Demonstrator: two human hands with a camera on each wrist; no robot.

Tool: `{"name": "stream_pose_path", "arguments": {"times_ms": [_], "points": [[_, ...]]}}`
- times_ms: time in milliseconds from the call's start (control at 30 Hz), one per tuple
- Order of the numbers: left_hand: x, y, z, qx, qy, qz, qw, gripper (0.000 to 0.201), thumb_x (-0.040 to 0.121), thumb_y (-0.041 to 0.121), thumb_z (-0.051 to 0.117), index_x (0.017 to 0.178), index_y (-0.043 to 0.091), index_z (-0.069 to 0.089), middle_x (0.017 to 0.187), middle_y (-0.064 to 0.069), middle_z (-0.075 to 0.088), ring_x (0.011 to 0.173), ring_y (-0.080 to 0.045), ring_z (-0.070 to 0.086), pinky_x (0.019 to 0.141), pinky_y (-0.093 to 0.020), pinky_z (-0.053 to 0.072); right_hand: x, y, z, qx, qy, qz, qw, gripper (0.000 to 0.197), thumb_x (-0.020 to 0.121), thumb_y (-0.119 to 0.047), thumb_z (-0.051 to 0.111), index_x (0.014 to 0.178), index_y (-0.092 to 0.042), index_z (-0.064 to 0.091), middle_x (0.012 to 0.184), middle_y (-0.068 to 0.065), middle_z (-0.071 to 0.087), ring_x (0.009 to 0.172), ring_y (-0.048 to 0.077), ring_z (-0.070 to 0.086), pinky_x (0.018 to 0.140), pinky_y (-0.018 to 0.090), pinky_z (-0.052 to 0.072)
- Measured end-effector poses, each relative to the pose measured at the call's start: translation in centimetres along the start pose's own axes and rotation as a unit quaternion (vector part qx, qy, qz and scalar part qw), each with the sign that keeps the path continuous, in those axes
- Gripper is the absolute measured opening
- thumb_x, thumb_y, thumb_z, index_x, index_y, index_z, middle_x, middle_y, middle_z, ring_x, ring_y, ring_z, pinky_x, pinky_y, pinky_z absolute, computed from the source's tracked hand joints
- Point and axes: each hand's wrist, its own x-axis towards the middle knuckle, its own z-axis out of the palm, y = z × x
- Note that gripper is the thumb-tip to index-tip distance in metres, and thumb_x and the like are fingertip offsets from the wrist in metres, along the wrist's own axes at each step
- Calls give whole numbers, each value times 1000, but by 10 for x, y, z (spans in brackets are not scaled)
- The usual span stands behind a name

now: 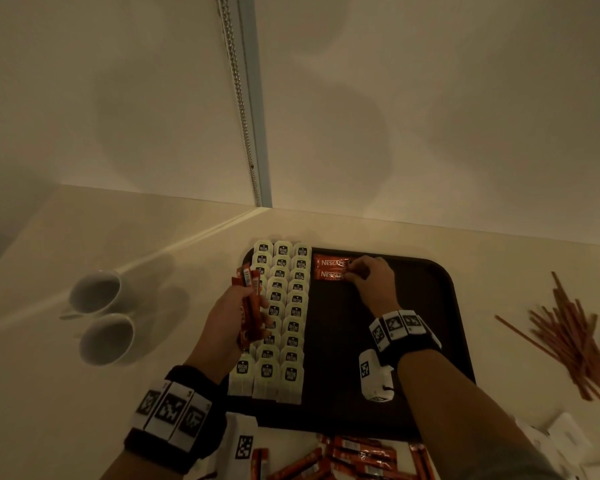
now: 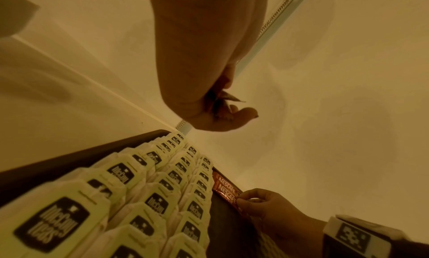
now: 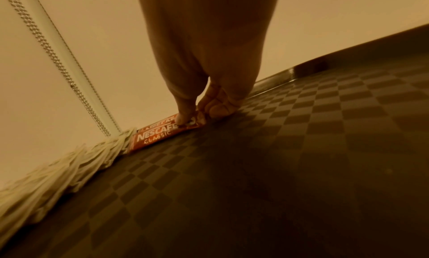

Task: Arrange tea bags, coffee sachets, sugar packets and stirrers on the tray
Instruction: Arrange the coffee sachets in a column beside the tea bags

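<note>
The dark tray (image 1: 444,306) sits on the bench (image 1: 84,393), with tea bags (image 1: 284,317) in three columns along its nine o'clock side. At twelve o'clock lie two coffee sachets (image 1: 330,269); the right hand (image 1: 373,277) pinches the nearer one. The left hand (image 1: 234,315) grips a bundle of sachets (image 1: 248,299) above the tea bags. Stirrers (image 1: 572,337) lie on the bench at three o'clock, loose sachets (image 1: 354,457) at six.

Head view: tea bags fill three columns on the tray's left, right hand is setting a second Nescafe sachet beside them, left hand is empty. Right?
Not quite: the left hand grips a bundle of coffee sachets, as the head view shows. The tea bags, the tray and the right hand at the Nescafe sachet are as stated.
</note>
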Motion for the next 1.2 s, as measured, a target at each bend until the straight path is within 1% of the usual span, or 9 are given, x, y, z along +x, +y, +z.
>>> {"name": "stream_pose_path", "arguments": {"times_ms": [233,367,433,533,700,833,933,1067,1200], "points": [[3,2,6,-40,-16,31,999,12,98,15,47,102,9,56,77,-7,54,72,-22,63,61,-30,57,-13,-22,-9,61,35,-53,996,15,84,-22,67,96,-14,61,102,1,57,93,11,55,85,27,48],[8,5,16,-43,-36,44,997,11,97,15,49,103,9,56,74,-5,63,79,-22,64,80,-39,56,-56,-83,-19,152,-154,-144,966,13,86,-25,64,97,-18,59,89,-11,59,79,-9,54,69,10,45],[9,7,22,-39,-57,49,996,19,97,17,51,112,7,57,89,-11,67,84,-24,65,77,-37,54,-74,-98,-14,153,-200,-187,949,24,80,-21,71,99,-14,58,84,-7,58,73,-9,54,66,7,45],[7,8,26,-76,-74,48,993,27,95,17,53,119,5,57,110,-17,67,97,-27,66,77,-34,56,-85,-105,-8,170,-145,-205,953,23,77,-11,74,93,-8,59,79,-6,56,69,-7,51,64,6,43],[0,11,23,-115,-88,47,988,24,97,26,48,101,6,60,94,-14,70,86,-23,69,81,-37,55,-93,-111,-21,160,-95,-246,951,13,79,-5,69,80,-13,59,69,-10,54,64,0,51,60,11,43],[-3,16,24,-163,-42,67,984,25,99,28,45,102,6,57,83,-10,67,65,-19,68,60,-31,59,-92,-113,-33,61,15,-291,955,19,75,1,68,75,-14,57,64,0,52,58,5,43,58,11,37],[-6,19,19,-97,-26,85,991,30,96,36,49,101,7,58,77,-3,62,48,-10,54,40,-20,44,-91,-111,-41,22,37,-323,945,21,73,6,70,76,-12,59,71,-2,53,63,2,45,67,5,40],[-11,18,15,-37,-49,87,994,17,87,14,64,102,6,63,78,-3,65,49,-7,55,37,-16,38,-96,-112,-52,61,2,-321,945,19,72,-2,76,82,-12,64,96,-3,52,83,-1,51,77,2,43],[-16,14,14,-84,-57,64,993,27,83,12,65,109,4,62,86,-7,72,65,-10,68,44,-15,47,-105,-115,-58,225,-59,-201,952,27,76,-11,74,96,-24,61,104,-5,61,92,9,64,80,24,55]]}}
